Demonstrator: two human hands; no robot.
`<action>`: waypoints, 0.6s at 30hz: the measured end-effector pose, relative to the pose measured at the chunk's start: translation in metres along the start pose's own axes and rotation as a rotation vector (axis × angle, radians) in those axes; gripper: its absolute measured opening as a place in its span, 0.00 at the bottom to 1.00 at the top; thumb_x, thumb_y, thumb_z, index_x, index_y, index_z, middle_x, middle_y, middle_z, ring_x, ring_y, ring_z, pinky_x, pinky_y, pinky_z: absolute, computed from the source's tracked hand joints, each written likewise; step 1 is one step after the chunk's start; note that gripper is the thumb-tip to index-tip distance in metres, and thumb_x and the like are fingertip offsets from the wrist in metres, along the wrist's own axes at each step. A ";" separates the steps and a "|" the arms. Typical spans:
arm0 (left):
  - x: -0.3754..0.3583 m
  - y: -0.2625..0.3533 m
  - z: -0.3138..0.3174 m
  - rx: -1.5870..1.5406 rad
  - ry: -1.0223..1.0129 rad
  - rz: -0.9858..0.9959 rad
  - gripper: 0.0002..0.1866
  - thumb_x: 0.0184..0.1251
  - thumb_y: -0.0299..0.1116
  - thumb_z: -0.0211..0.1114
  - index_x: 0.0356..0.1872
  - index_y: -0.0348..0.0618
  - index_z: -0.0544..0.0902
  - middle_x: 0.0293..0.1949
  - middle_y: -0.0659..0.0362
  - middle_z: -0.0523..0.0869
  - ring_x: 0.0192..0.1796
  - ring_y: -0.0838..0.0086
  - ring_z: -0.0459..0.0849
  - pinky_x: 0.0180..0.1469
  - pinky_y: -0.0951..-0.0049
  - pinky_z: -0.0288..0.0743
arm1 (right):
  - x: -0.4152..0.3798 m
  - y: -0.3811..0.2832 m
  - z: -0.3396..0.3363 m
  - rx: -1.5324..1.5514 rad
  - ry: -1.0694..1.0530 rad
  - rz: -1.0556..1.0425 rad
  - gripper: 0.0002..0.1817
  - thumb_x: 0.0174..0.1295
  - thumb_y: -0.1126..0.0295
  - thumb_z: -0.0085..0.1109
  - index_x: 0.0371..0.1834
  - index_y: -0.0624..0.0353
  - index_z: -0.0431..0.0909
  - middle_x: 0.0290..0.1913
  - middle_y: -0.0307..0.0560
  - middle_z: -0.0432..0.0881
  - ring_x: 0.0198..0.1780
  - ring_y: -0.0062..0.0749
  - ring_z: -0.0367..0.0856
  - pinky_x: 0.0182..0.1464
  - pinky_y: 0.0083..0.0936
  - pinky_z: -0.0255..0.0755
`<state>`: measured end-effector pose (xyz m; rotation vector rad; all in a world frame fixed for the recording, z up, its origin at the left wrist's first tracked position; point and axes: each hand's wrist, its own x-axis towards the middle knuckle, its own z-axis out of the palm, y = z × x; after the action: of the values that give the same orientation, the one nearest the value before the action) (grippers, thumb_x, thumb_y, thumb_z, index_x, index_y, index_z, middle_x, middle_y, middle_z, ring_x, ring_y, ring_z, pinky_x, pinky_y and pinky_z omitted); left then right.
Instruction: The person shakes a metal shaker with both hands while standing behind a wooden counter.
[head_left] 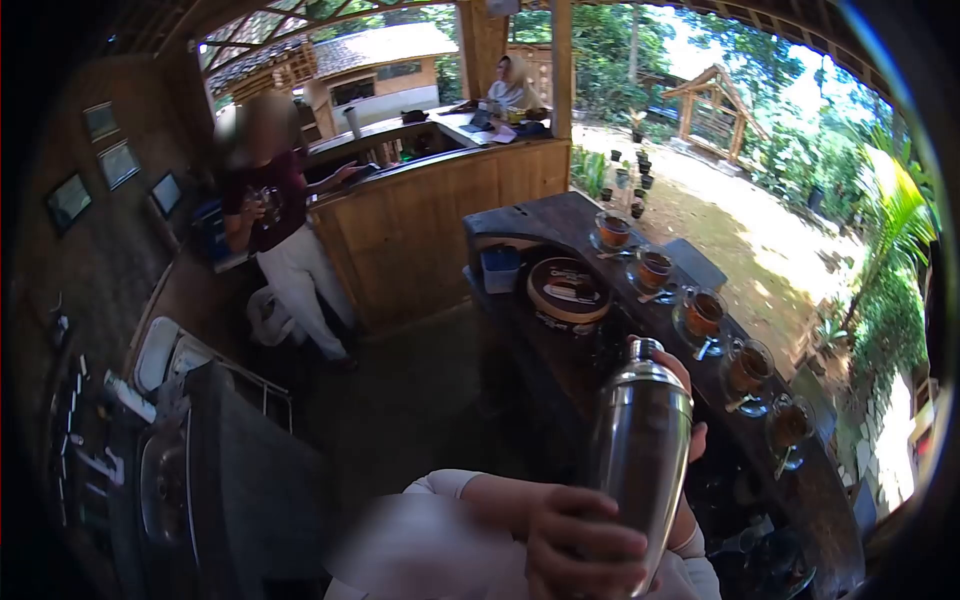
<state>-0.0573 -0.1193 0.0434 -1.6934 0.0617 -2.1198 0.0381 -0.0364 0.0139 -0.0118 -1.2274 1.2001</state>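
A shiny metal cocktail shaker [645,440] is held tilted close in front of my body, its capped top pointing up and away. My left hand [587,545] wraps round the lower part of the shaker. Behind its upper part is my right hand [680,378], with fingers curled round the far side near the cap; most of that hand is hidden. Past the shaker, glass cups of brown drink stand on saucers in a row along the dark wooden counter [535,213], the nearest cup [790,424] to the right of my hands.
A round chocolate-brown tin [568,290] and a blue-lidded container [500,268] sit on the lower shelf. A person in a maroon shirt [272,200] stands by the wooden partition [440,235]; another person [510,88] is behind it. At left is a sink [165,490].
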 end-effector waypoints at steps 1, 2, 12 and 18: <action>0.001 -0.001 -0.006 -0.025 -0.043 0.055 0.22 0.48 0.31 0.74 0.41 0.55 0.71 0.46 0.59 0.81 0.50 0.54 0.80 0.53 0.53 0.72 | 0.001 0.006 0.010 -0.051 0.023 -0.090 0.49 0.55 0.34 0.42 0.63 0.72 0.57 0.57 0.60 0.69 0.53 0.36 0.75 0.54 0.29 0.71; 0.001 -0.001 -0.014 -0.049 -0.087 0.107 0.21 0.48 0.31 0.74 0.41 0.55 0.71 0.47 0.59 0.80 0.52 0.54 0.79 0.54 0.52 0.71 | 0.008 0.003 0.024 0.062 0.019 -0.029 0.48 0.56 0.34 0.40 0.62 0.71 0.58 0.54 0.59 0.71 0.48 0.36 0.78 0.50 0.29 0.74; 0.022 0.018 -0.048 0.194 -0.175 -0.050 0.17 0.39 0.36 0.80 0.27 0.52 0.78 0.41 0.61 0.79 0.51 0.64 0.78 0.51 0.59 0.70 | 0.014 0.037 0.053 0.117 -0.217 0.042 0.46 0.57 0.35 0.34 0.61 0.71 0.60 0.61 0.64 0.65 0.59 0.37 0.71 0.61 0.31 0.64; -0.016 -0.040 -0.067 0.243 -0.189 -0.495 0.19 0.47 0.40 0.72 0.39 0.53 0.74 0.53 0.49 0.76 0.55 0.53 0.75 0.55 0.50 0.67 | 0.007 0.085 0.026 0.798 0.113 0.953 0.41 0.58 0.35 0.40 0.61 0.59 0.62 0.51 0.52 0.73 0.50 0.41 0.75 0.53 0.34 0.72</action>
<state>-0.1295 -0.0926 0.0232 -1.8869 -0.7094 -2.1640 -0.0402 -0.0087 -0.0193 -0.0771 -0.5362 2.4198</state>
